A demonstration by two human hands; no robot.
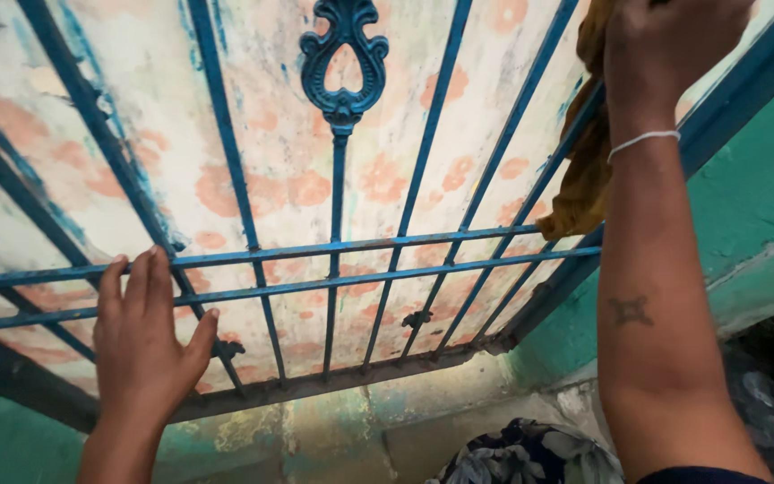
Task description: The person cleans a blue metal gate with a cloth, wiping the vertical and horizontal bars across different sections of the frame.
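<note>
Your left hand point(141, 345) lies flat against the blue metal grille point(342, 260), its fingers point(136, 282) held straight and close together, pointing up, with the tips reaching the upper of the two horizontal bars; the thumb is spread out to the side and touches a slanting upright bar near its lower end. That hand grips nothing, it only presses on the bars. Your right hand point(669, 40) is raised at the top edge of the view, on the far side of the grille from your left fingers, and its fingers are curled tight around a mustard-yellow cloth point(584, 170). The cloth hangs down from those fingers along the grille's outer bars and touches them, its lower end reaching nearly to the horizontal bars. A thin white band point(642, 142) circles your right wrist just below the closed fingers. Well between your two hands, above the level of your left fingertips, a cast ornamental finial point(344, 63) tops the middle upright bar. Behind the bars is a worn, pale sheet with faded orange flower marks point(378, 175). Beyond your right forearm stands a green painted wall point(754, 188), and below it, near your elbow, lies a dark flower-patterned fabric point(521, 457).
</note>
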